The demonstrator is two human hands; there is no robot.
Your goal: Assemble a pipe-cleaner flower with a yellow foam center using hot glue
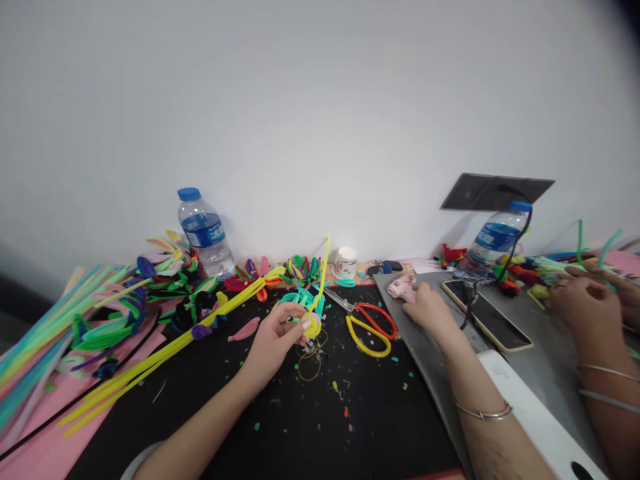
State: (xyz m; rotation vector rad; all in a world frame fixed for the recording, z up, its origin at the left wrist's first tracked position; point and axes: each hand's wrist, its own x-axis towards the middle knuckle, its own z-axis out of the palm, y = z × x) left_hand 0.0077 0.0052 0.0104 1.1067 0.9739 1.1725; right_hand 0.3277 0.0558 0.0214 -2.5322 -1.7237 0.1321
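Note:
My left hand (277,337) pinches a yellow pipe cleaner (313,325) wound into a flat round coil. Its loose tail sticks up above the fingers. On the grey mat to the right, my right hand (434,312) closes around the handle of a pink glue gun (401,288), its nozzle end toward the back left. Between the hands lie scissors (369,327) with one red and one yellow handle, blades spread a little. Behind the coil is a turquoise pipe-cleaner piece (303,300), partly covered by my fingers. Thin wire loops (310,365) lie just below.
Long pipe cleaners (50,333) and finished pieces crowd the left. Water bottles stand at left (204,233) and right (495,240). A paper cup (345,263) is near the wall. A phone (487,315) lies right, beside a co-worker's hands (590,300). Scraps dot the black mat (380,420).

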